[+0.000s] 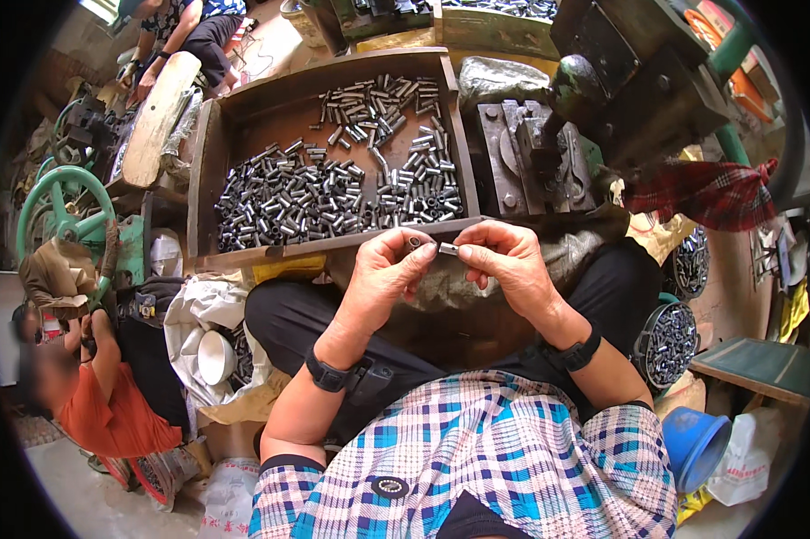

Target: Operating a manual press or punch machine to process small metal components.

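Observation:
My left hand [382,269] is closed, its thumb and forefinger pinching a short metal tube [415,242] whose round open end faces up. Close beside it, my right hand [510,262] grips another small shiny metal tube [448,250] between thumb and fingertips. The two hands almost meet over my lap, just in front of the near edge of a wooden tray [333,242]. Many loose metal tubes [288,198] lie heaped inside that tray, thickest at its near left. Fingers partly hide both held pieces.
A dark metal press [531,148] stands right of the tray, with a red plaid cloth [710,193] beyond. Buckets of metal pieces [670,341] and a blue bucket [695,447] are at right. Left are a green handwheel [63,211], a white sack [194,314] and a person in orange [117,404].

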A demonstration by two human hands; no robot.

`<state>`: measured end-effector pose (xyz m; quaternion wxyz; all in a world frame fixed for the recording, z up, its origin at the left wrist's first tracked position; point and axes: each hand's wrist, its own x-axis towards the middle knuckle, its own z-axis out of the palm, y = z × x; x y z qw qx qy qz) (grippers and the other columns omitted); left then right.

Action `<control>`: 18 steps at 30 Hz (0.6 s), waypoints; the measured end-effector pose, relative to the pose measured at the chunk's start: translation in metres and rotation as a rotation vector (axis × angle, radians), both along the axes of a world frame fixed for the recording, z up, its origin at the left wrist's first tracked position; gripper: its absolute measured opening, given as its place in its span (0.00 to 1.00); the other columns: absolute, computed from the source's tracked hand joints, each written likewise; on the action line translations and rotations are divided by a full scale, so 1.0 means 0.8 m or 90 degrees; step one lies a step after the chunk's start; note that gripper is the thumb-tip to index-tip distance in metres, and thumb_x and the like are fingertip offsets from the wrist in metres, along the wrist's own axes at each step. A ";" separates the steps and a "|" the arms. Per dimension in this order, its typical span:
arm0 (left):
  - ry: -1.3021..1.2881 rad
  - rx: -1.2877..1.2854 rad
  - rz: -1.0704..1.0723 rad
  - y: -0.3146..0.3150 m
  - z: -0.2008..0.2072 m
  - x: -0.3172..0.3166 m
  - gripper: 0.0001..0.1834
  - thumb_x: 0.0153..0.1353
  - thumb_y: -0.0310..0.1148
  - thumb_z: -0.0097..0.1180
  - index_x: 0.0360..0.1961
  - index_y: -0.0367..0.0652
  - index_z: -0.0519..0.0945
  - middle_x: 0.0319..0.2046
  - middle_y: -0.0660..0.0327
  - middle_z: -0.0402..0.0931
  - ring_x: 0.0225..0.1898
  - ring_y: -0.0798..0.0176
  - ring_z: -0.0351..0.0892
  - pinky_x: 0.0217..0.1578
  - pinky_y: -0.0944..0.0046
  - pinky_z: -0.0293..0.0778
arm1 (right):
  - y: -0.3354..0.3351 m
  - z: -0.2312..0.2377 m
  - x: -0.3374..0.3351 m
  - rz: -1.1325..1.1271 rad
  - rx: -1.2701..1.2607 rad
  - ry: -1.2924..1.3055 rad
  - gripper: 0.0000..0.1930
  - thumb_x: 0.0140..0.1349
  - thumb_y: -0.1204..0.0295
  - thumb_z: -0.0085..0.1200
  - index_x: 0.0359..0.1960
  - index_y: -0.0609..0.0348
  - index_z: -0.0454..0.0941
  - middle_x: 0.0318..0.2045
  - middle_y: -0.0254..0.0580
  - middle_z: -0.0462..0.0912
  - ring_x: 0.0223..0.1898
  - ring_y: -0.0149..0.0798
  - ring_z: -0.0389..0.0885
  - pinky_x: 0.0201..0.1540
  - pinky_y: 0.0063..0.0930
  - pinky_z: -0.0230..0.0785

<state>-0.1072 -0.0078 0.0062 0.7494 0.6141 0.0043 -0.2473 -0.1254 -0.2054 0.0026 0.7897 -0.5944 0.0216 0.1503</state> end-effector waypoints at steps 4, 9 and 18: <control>-0.024 -0.012 0.002 -0.004 0.009 -0.032 0.10 0.61 0.32 0.56 0.39 0.37 0.78 0.19 0.70 0.71 0.17 0.80 0.66 0.16 0.79 0.63 | 0.003 0.005 -0.030 -0.022 -0.001 0.010 0.07 0.59 0.73 0.55 0.36 0.61 0.79 0.24 0.30 0.78 0.22 0.19 0.75 0.22 0.11 0.65; -0.030 -0.031 -0.009 -0.003 0.020 -0.063 0.10 0.60 0.30 0.55 0.40 0.36 0.78 0.19 0.70 0.71 0.17 0.80 0.66 0.16 0.79 0.63 | 0.006 0.006 -0.061 -0.024 -0.002 -0.003 0.07 0.60 0.72 0.54 0.36 0.61 0.79 0.23 0.29 0.78 0.21 0.19 0.74 0.21 0.11 0.65; 0.011 -0.099 0.051 -0.007 0.025 -0.098 0.08 0.59 0.28 0.56 0.38 0.37 0.78 0.20 0.68 0.72 0.15 0.79 0.64 0.14 0.77 0.63 | 0.007 0.014 -0.096 -0.049 0.012 -0.056 0.07 0.62 0.72 0.53 0.36 0.63 0.78 0.22 0.30 0.76 0.18 0.18 0.70 0.19 0.12 0.63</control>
